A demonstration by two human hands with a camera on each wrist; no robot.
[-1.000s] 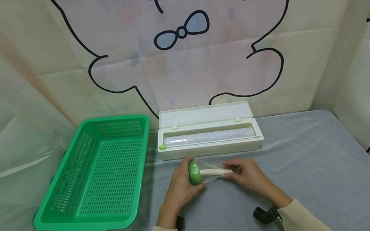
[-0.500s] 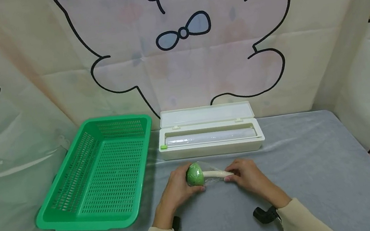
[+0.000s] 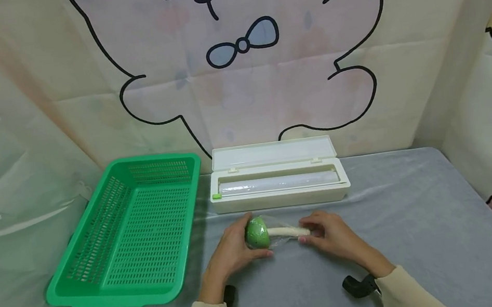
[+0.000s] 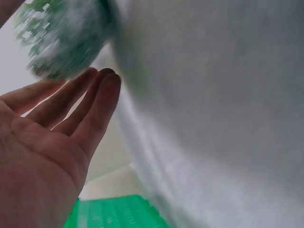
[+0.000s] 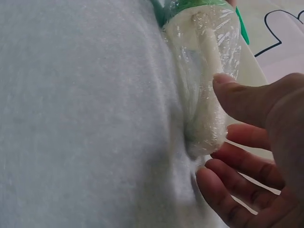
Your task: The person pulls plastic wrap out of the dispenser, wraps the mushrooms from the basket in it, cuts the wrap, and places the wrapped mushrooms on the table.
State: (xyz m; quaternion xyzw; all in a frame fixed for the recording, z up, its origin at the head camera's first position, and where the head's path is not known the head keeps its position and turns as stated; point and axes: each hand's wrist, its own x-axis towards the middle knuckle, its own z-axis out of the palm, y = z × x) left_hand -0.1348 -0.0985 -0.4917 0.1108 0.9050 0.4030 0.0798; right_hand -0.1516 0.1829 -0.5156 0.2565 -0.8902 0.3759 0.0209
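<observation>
A mushroom (image 3: 280,231) with a speckled green cap and a long white stem lies sideways, wrapped in clear film, close to the grey cloth. In the head view my left hand (image 3: 233,249) is around the cap, fingers beyond it and thumb on the near side. The left wrist view shows those fingers nearly straight beside the blurred cap (image 4: 66,38). My right hand (image 3: 330,236) is at the stem's free end. In the right wrist view its thumb (image 5: 232,97) overlaps the wrapped stem (image 5: 209,109), while the other fingers are spread loosely by the tip.
Behind the hands stands a white film dispenser box (image 3: 281,200), lid raised, with a roll of clear film (image 3: 278,183) inside. A green slatted basket (image 3: 120,299) sits at the left. Grey cloth (image 3: 427,233) covers the table, and printed curtains (image 3: 408,99) hang behind.
The mushroom has shifted slightly left with my left hand and turned so more of its cap shows. My right fingers have loosened around the stem's end since half a second ago.
</observation>
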